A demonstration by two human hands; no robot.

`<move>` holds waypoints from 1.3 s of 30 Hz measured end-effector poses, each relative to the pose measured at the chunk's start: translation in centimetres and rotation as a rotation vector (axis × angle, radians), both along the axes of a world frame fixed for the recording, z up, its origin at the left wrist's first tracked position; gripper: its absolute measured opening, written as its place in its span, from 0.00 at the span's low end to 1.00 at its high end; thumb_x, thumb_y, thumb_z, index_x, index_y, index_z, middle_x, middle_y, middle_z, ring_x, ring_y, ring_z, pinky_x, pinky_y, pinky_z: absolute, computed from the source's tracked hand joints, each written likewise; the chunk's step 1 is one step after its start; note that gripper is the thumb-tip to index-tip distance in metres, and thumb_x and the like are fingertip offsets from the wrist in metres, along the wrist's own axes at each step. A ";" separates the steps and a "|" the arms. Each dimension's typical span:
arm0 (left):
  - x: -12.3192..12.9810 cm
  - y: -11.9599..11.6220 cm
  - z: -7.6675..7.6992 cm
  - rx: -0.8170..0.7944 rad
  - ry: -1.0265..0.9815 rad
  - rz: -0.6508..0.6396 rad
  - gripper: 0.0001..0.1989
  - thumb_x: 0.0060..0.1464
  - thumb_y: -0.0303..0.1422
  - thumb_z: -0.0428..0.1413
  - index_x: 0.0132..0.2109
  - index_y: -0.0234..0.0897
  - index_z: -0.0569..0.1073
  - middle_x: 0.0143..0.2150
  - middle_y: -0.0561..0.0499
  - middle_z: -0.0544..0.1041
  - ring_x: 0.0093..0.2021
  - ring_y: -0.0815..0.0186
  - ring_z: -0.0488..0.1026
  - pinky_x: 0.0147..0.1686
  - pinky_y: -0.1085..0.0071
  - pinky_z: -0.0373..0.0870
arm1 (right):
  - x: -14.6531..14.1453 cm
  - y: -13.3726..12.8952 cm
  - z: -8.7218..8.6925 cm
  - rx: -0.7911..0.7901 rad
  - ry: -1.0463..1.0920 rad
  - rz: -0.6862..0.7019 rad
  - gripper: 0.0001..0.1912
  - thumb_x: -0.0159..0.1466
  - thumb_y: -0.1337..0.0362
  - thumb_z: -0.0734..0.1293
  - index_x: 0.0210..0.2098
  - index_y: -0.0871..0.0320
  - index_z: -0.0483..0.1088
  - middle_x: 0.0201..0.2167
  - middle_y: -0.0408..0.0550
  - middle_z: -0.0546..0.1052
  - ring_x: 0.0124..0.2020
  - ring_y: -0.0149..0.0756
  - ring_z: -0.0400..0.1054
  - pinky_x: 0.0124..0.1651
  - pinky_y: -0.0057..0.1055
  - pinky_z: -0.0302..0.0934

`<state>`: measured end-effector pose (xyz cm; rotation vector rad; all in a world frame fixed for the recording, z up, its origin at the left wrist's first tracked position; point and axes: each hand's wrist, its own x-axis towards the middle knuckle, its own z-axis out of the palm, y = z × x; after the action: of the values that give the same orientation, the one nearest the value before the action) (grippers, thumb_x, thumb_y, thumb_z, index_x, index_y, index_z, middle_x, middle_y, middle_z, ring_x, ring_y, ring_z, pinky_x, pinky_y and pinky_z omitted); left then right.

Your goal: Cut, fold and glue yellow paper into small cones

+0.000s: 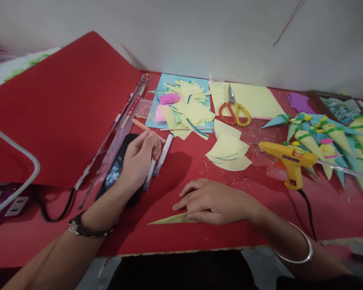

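Near the front edge of the red table, my right hand (213,202) grips a narrow, pointed yellow paper piece (172,219) between thumb and fingers; its tip points left. My left hand (142,155) is closed over the edge of a dark phone (116,169), beside two white markers (163,154). What its curled fingers hold, if anything, is hidden. An orange stick (140,125) lies just beyond those fingers. Cut yellow paper pieces (228,151) lie further back, between the hands and the scissors (230,106).
A yellow glue gun (290,159) lies at the right with its black cord, before several finished paper cones (340,139). Yellow scraps (193,96) cover a blue sheet (166,80) at the back. A large red board (69,108) stands at the left.
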<state>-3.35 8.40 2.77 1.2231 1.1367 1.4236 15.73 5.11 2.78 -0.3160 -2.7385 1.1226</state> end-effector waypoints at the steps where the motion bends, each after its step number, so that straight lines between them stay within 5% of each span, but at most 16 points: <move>1: 0.0 0.0 0.0 -0.003 -0.003 -0.002 0.16 0.54 0.29 0.48 0.20 0.38 0.56 0.17 0.58 0.54 0.18 0.73 0.52 0.19 0.75 0.53 | 0.0 0.0 0.0 -0.002 0.008 -0.001 0.13 0.66 0.65 0.56 0.35 0.59 0.71 0.45 0.45 0.74 0.46 0.32 0.63 0.52 0.31 0.52; 16: 0.1 -0.1 0.1 -0.009 0.010 0.025 0.15 0.53 0.27 0.49 0.19 0.38 0.57 0.16 0.58 0.54 0.18 0.73 0.53 0.17 0.75 0.52 | -0.1 0.0 -0.3 -0.095 0.011 -0.020 0.14 0.66 0.65 0.55 0.29 0.60 0.67 0.37 0.47 0.74 0.36 0.31 0.61 0.45 0.32 0.52; 20: 0.1 0.0 0.0 -0.002 0.020 0.056 0.11 0.51 0.27 0.49 0.23 0.39 0.59 0.18 0.58 0.56 0.17 0.73 0.52 0.16 0.74 0.50 | 0.2 0.0 -0.3 -0.441 0.086 -0.079 0.17 0.65 0.60 0.55 0.24 0.61 0.65 0.27 0.46 0.70 0.30 0.29 0.60 0.38 0.29 0.56; 23: 0.1 -0.1 0.1 0.008 0.073 0.050 0.09 0.51 0.27 0.50 0.24 0.39 0.61 0.17 0.58 0.56 0.17 0.73 0.51 0.16 0.74 0.49 | 0.4 0.1 -0.3 -0.902 0.278 -0.337 0.18 0.63 0.53 0.56 0.31 0.61 0.68 0.29 0.48 0.71 0.29 0.30 0.63 0.32 0.27 0.58; 26: 0.1 -0.5 0.4 -0.004 0.208 0.046 0.10 0.53 0.29 0.49 0.23 0.38 0.62 0.16 0.58 0.57 0.17 0.73 0.52 0.16 0.75 0.49 | 0.5 0.5 -0.5 -1.162 0.575 -0.526 0.21 0.63 0.51 0.53 0.36 0.58 0.69 0.37 0.49 0.73 0.34 0.31 0.66 0.39 0.28 0.60; 34: 0.1 -1.3 0.6 0.163 0.573 -0.108 0.13 0.57 0.31 0.43 0.26 0.37 0.65 0.19 0.56 0.61 0.19 0.72 0.58 0.19 0.75 0.56 | 0.5 0.9 -0.8 -1.276 0.648 -0.494 0.22 0.66 0.55 0.45 0.39 0.52 0.68 0.52 0.43 0.67 0.45 0.29 0.64 0.46 0.29 0.59; 37: 0.2 -1.3 0.3 0.302 0.590 -0.152 0.04 0.54 0.31 0.49 0.36 0.37 0.67 0.26 0.55 0.65 0.23 0.72 0.62 0.23 0.75 0.61 | 0.4 0.8 -0.7 -1.326 0.689 -0.420 0.21 0.66 0.56 0.45 0.39 0.52 0.67 0.54 0.43 0.65 0.47 0.30 0.63 0.47 0.30 0.59; 39: 0.3 -1.4 0.3 0.425 0.634 -0.177 0.08 0.50 0.31 0.55 0.39 0.37 0.67 0.29 0.54 0.68 0.25 0.72 0.64 0.26 0.75 0.64 | 0.3 0.8 -0.7 -1.349 0.684 -0.401 0.21 0.66 0.56 0.46 0.37 0.52 0.67 0.54 0.43 0.65 0.48 0.31 0.63 0.47 0.31 0.59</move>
<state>-3.06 7.03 3.10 2.1261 1.1153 1.2032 16.05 5.93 2.08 -0.4540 -0.9804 2.1851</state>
